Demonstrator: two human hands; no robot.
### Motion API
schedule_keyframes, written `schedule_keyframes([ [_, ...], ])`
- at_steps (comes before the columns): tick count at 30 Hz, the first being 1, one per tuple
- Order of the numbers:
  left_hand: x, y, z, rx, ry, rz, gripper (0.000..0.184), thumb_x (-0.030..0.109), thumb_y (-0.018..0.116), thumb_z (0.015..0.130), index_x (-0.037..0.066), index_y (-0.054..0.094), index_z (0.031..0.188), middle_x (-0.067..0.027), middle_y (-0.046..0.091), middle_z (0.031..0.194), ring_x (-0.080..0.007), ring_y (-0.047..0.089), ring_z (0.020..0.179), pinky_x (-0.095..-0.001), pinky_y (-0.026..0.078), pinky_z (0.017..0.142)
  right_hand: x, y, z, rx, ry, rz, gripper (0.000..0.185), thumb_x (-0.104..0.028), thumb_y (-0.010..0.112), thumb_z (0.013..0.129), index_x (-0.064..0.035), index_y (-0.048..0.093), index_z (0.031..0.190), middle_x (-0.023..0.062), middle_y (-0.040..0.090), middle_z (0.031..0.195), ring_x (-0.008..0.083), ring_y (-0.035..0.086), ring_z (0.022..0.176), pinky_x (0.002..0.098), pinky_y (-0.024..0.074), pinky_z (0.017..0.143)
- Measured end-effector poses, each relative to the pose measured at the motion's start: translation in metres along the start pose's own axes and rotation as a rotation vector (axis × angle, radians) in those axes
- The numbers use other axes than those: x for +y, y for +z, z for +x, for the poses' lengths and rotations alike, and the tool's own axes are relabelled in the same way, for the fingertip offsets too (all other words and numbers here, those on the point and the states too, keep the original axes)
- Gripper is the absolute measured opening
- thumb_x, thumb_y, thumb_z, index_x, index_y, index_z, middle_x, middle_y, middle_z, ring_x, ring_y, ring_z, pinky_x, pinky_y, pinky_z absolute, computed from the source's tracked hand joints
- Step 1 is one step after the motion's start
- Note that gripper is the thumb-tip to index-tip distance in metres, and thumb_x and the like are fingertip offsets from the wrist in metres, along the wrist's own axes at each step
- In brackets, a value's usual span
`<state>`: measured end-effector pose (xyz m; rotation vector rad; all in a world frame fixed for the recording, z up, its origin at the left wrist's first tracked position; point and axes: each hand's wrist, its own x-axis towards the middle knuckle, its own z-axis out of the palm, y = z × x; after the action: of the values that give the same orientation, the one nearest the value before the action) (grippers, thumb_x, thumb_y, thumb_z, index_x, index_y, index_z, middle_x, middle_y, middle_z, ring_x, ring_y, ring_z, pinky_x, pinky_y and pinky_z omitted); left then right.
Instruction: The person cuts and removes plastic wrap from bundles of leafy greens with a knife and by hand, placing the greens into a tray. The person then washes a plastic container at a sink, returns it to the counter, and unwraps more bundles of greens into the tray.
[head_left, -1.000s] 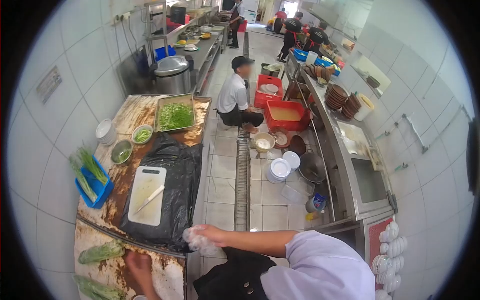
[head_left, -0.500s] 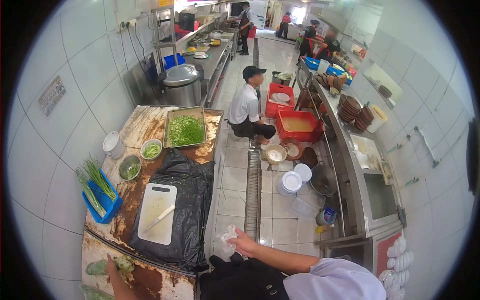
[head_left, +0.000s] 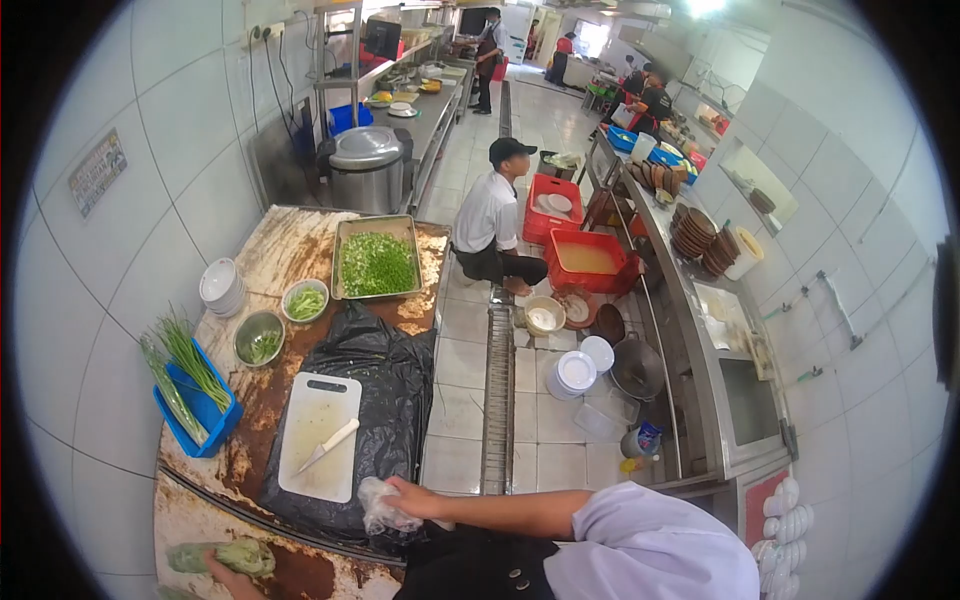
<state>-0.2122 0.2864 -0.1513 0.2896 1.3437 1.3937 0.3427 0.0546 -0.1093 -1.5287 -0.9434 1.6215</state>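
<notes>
My right hand grips a crumpled clear plastic bag over the near right edge of the black plastic sheet. At the lower left, my left hand is closed on a pale green leafy vegetable bundle, which seems wrapped in clear plastic. Part of that hand is cut off by the bottom of the view. On the black sheet lies a white cutting board, and a knife with a white handle rests diagonally across it.
Chopped green onions fill a metal tray. A blue bin holds long green onions, beside a steel bowl and a white bowl. A person squats near red tubs. Stacked white plates stand on the floor.
My right hand has moved left with the plastic bag, from above the floor to the table's edge. My left hand stays on the leafy bundle, which has shifted slightly. The view has tilted a little.
</notes>
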Motion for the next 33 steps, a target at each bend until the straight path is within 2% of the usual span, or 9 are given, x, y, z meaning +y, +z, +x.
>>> schedule_keyframes([
  [8,0.055,0.051,-0.217,-0.002,0.106,-0.182,0.070,0.051,0.059,0.094,-0.001,0.059,0.141,-0.0164,0.064,0.133,-0.0339,0.063,0.118,-0.0506,0.053,0.098,-0.030,0.077,0.028,-0.461,-0.565,-0.602,0.081,-0.048,0.068,0.101,-0.0023,0.038,0.161,0.0284,0.058,0.140,0.0426,0.056,0.133,0.0494,0.0443,0.114],
  [10,0.056,0.021,-0.233,-0.137,0.095,-0.214,0.077,0.054,0.058,0.093,0.000,0.055,0.148,-0.0160,0.060,0.141,-0.0340,0.060,0.125,-0.0492,0.051,0.102,-0.028,0.082,0.042,-0.445,-0.754,-0.647,0.067,-0.041,0.073,0.098,0.0013,0.056,0.146,0.0260,0.062,0.136,0.0429,0.059,0.129,0.0482,0.0468,0.112],
  [11,0.052,0.022,-0.247,0.073,0.118,-0.249,0.076,0.050,0.060,0.093,0.000,0.053,0.150,-0.0164,0.062,0.140,-0.0340,0.061,0.123,-0.0483,0.050,0.103,-0.040,0.082,0.042,-0.388,-0.773,-0.707,0.059,-0.037,0.073,0.097,0.0014,0.059,0.140,0.0248,0.063,0.135,0.0428,0.061,0.127,0.0488,0.0488,0.110],
  [15,0.027,0.037,-0.296,-0.159,0.205,-0.544,0.074,0.051,0.056,0.101,0.000,0.047,0.154,-0.0174,0.068,0.125,-0.0288,0.069,0.106,-0.0445,0.058,0.094,-0.118,0.060,0.041,-0.190,-0.648,-0.779,0.039,-0.021,0.071,0.095,-0.0034,0.064,0.129,0.0230,0.065,0.127,0.0438,0.061,0.124,0.0486,0.0501,0.107],
  [21,-0.034,0.051,-0.343,-0.309,0.129,-0.717,0.081,0.063,0.051,0.103,0.012,0.038,0.164,-0.0155,0.069,0.115,-0.0315,0.071,0.100,-0.0518,0.061,0.088,-0.107,0.006,0.135,0.188,-0.570,-1.244,0.037,-0.017,0.072,0.087,-0.0085,0.068,0.123,0.0180,0.065,0.125,0.0391,0.063,0.115,0.0515,0.0511,0.100],
  [26,-0.073,0.045,-0.351,-0.452,-0.017,-0.711,0.080,0.065,0.048,0.103,0.016,0.037,0.165,-0.0168,0.070,0.114,-0.0330,0.069,0.099,-0.0566,0.058,0.087,-0.101,-0.020,0.168,0.025,-0.596,-1.516,0.032,-0.022,0.072,0.093,-0.0103,0.071,0.123,0.0140,0.068,0.123,0.0335,0.064,0.119,0.0503,0.0519,0.098],
  [29,-0.086,0.054,-0.353,-0.490,-0.085,-0.621,0.077,0.065,0.048,0.103,0.022,0.036,0.166,-0.0133,0.070,0.111,-0.0313,0.069,0.094,-0.0530,0.058,0.084,-0.077,-0.030,0.156,0.059,-0.623,-1.228,0.029,-0.020,0.065,0.099,-0.0048,0.068,0.123,0.0221,0.066,0.123,0.0430,0.065,0.116,0.0505,0.0513,0.103],
  [31,-0.076,0.090,-0.376,-0.258,-0.084,-0.606,0.067,0.064,0.051,0.103,0.008,0.057,0.140,-0.0157,0.069,0.109,-0.0337,0.067,0.086,-0.0491,0.058,0.078,-0.083,-0.023,0.126,0.097,-0.345,-1.004,0.025,-0.019,0.061,0.102,-0.0032,0.059,0.122,0.0283,0.064,0.122,0.0472,0.063,0.117,0.0539,0.0505,0.099],
  [33,-0.065,0.123,-0.388,-0.160,-0.087,-0.513,0.064,0.065,0.052,0.102,0.007,0.059,0.129,-0.0145,0.069,0.107,-0.0306,0.067,0.086,-0.0464,0.057,0.078,-0.082,-0.027,0.094,0.083,-0.357,-0.778,0.025,-0.022,0.059,0.105,-0.0036,0.053,0.122,0.0301,0.067,0.109,0.0507,0.065,0.108,0.0575,0.0508,0.091],
])
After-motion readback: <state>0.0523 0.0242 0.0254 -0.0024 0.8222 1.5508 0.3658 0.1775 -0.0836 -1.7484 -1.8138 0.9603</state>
